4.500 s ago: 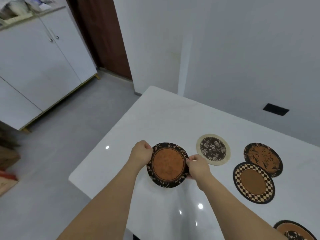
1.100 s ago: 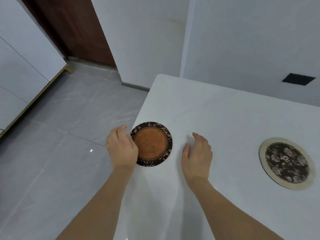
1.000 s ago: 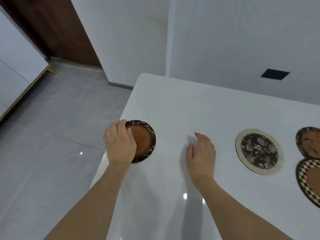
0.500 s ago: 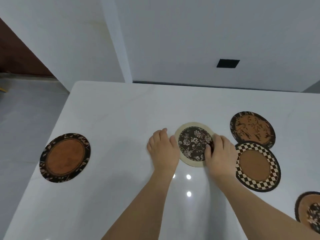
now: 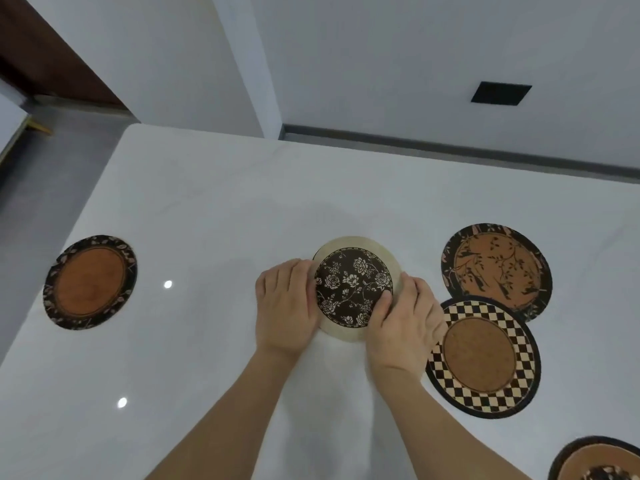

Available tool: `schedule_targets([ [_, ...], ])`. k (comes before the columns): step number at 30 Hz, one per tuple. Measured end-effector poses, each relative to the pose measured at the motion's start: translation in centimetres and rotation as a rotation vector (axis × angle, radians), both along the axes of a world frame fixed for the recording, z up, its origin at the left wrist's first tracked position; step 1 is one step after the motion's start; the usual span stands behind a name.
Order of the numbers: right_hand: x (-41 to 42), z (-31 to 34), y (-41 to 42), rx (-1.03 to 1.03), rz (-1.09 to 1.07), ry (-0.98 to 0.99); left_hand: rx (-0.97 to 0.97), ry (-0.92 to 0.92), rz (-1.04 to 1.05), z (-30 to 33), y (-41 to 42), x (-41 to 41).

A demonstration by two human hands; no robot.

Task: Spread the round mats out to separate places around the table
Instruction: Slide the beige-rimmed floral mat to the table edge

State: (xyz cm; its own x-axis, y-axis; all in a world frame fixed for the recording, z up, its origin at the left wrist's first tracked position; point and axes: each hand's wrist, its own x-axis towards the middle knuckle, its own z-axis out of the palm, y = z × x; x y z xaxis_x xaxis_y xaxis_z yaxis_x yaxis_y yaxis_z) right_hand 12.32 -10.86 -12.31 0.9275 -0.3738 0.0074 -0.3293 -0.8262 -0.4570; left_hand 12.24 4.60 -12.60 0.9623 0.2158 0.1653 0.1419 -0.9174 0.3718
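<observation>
listing from the near edge outward, we log the following on the white desk.

item one: a partial mat at the lower right corner of the view, dark rim, orange centre, cut off by the frame.

item two: our two bare forearms, rising from the bottom edge toward the middle.

item three: a checkered mat, black-and-cream squares around a plain brown centre, lying flat just right of our right hand; the hand covers a little of its left rim.

item four: the floral mat, cream border, dark centre with pale roses, mid-desk. our left hand is at its left edge and our right hand at its lower right edge. the fingers of both hands are curled narrow against the rim, our right thumb pressed on the printed face, so both hands hold this mat. whether it is lifted off the desk or flat on it, we cannot tell.

item five: a leaf-rimmed mat, dark border, plain orange centre, flat near the left edge of the desk, well apart from the others.

item six: a branch-patterned mat, orange with dark twigs, beyond the checkered mat, their rims meeting or slightly overlapping.

item seven: grey floor at left, white wall beyond, with a dark rectangular plate.
</observation>
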Motion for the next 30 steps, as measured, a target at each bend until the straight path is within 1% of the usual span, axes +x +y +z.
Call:
schedule_targets([
  [4,0.0,0.2,0.1,0.043,-0.002,-0.051,-0.045,0.018,0.011,0.3,-0.4,0.0],
  [8,0.0,-0.1,0.1,0.036,0.020,-0.114,-0.091,0.047,0.036,0.3,0.0,0.1],
  [11,0.0,-0.5,-0.2,0.047,0.027,-0.154,-0.186,0.046,0.046,0.4,0.6,0.4],
  [14,-0.3,-0.4,0.0,0.068,0.035,-0.151,-0.282,0.047,0.055,1.2,0.8,0.2],
  [17,-0.1,0.2,-0.5,0.090,0.069,-0.134,-0.470,0.104,0.093,2.1,1.3,-1.2],
  [19,-1.0,0.9,-0.5,0.096,0.181,-0.091,-0.609,0.139,0.168,2.8,2.4,-4.6],
  [21,-3.0,1.7,0.0,0.153,0.305,0.000,-0.660,0.190,0.241,3.0,3.5,-9.2],
  [23,-6.0,2.5,1.2,0.261,0.385,0.091,-0.642,0.236,0.311,3.1,4.8,-13.9],
  [26,-10.9,3.2,3.1,0.365,0.422,0.190,-0.559,0.286,0.383,3.5,6.9,-19.6],
  [28,-13.6,3.4,4.0,0.386,0.427,0.281,-0.517,0.340,0.417,4.0,8.0,-22.4],
  [30,-15.3,3.8,4.6,0.354,0.453,0.382,-0.497,0.395,0.450,4.5,8.9,-24.6],
])
